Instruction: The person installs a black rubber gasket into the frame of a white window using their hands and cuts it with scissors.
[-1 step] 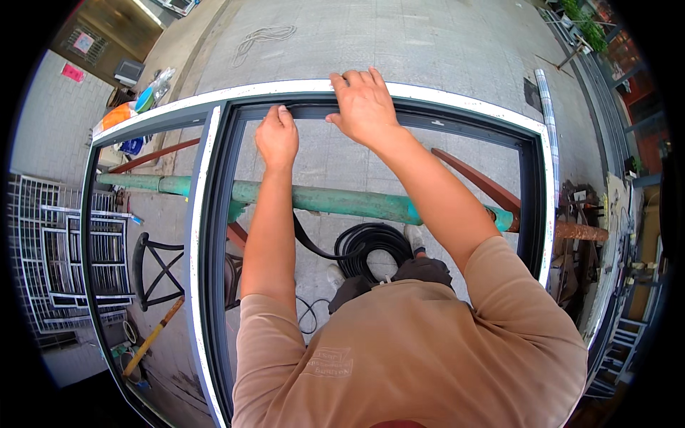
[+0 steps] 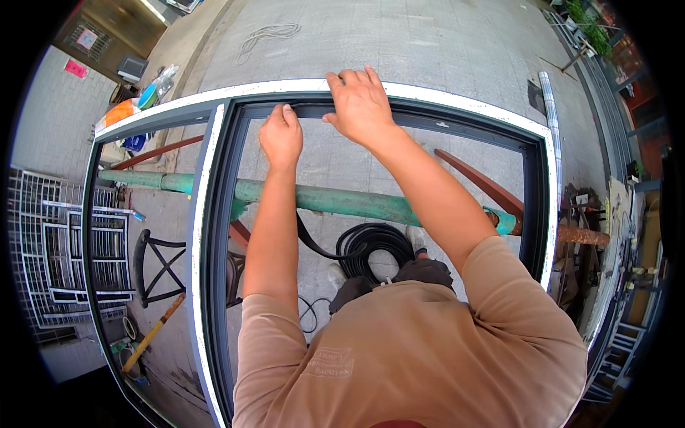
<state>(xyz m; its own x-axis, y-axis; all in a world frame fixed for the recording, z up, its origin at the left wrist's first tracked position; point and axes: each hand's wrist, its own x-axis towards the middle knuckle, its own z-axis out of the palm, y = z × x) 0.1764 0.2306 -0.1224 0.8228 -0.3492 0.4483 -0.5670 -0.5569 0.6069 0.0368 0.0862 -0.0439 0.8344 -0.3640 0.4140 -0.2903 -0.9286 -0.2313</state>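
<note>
A large window frame point(image 2: 208, 187), dark grey inside with a white outer face, lies in front of me. My left hand point(image 2: 282, 135) is closed in a pinch at the inner groove of its far rail, on a thin black rubber strip point(image 2: 311, 104). My right hand point(image 2: 360, 105) lies over the same rail just to the right, fingers stretched across the white face and thumb toward the left hand. Below, a coil of black rubber strip point(image 2: 349, 250) rests on the ground by my feet. One length rises from it and disappears behind my left forearm.
A green pipe point(image 2: 335, 200) and reddish-brown bars point(image 2: 479, 178) run beneath the frame. A black chair point(image 2: 153, 267) and a yellow pole point(image 2: 153, 332) show through the left opening. Metal grilles point(image 2: 71, 250) lean at the left; a pale rope point(image 2: 267, 36) lies beyond the frame.
My right hand has shifted very slightly left along the far rail. The left hand keeps its pinch at nearly the same spot.
</note>
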